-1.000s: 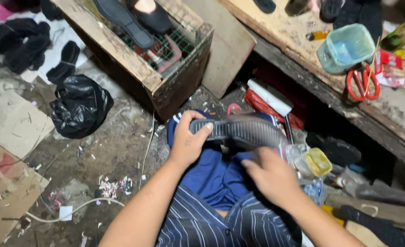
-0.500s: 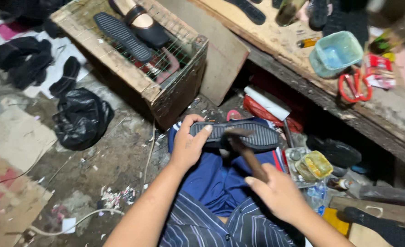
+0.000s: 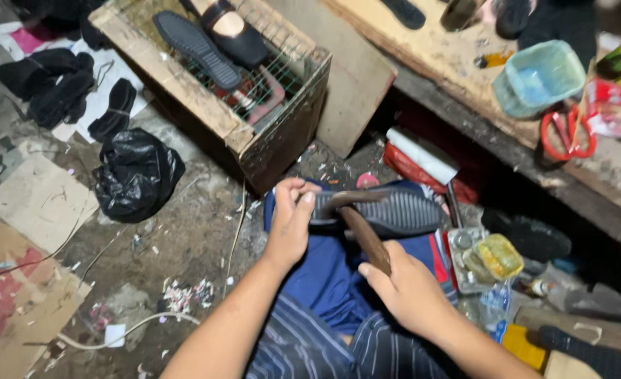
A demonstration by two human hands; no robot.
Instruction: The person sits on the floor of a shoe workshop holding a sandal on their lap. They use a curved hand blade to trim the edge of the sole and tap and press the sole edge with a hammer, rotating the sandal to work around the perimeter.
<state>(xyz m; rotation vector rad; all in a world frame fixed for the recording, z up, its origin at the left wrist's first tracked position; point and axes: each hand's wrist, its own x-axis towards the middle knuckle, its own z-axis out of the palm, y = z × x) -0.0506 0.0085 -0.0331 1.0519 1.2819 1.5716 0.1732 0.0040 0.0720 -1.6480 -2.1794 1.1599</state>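
Floor (image 3: 184, 238): dirty concrete with scraps and a white cord; the widest open room lies to the person's left, between the crate and the cardboard sheets.
Bench (image 3: 451, 63): wooden, running along the upper right; its front edge overhangs a dark, cluttered space just beyond the shoe.
Crate (image 3: 254, 133): wood frame with wire mesh, carrying a dark sole and a shoe on top; its near corner stands close to the left hand, leaving only a narrow gap.
Black bag (image 3: 136, 172): lies on the floor left of the crate, well apart from the hands.
Shoe (image 3: 402, 210): dark, ribbed sole facing up, resting over the person's blue-clad lap; long axis runs left to right, one end in the left hand, the other pointing right toward a small tray of tins.
Left hand (image 3: 291, 221): clamped on the left end of the shoe, thumb on top, fingers curled round the edge.
Right hand (image 3: 409, 291): closed round the brown wooden handle of the hammer.
Hammer (image 3: 356, 217): handle slants up and left from the right hand; its dark head lies on the sole just beside the left thumb.
Scissors (image 3: 566, 133): red-handled, on the bench beside a pale green tub (image 3: 542, 77), well apart from the hands.
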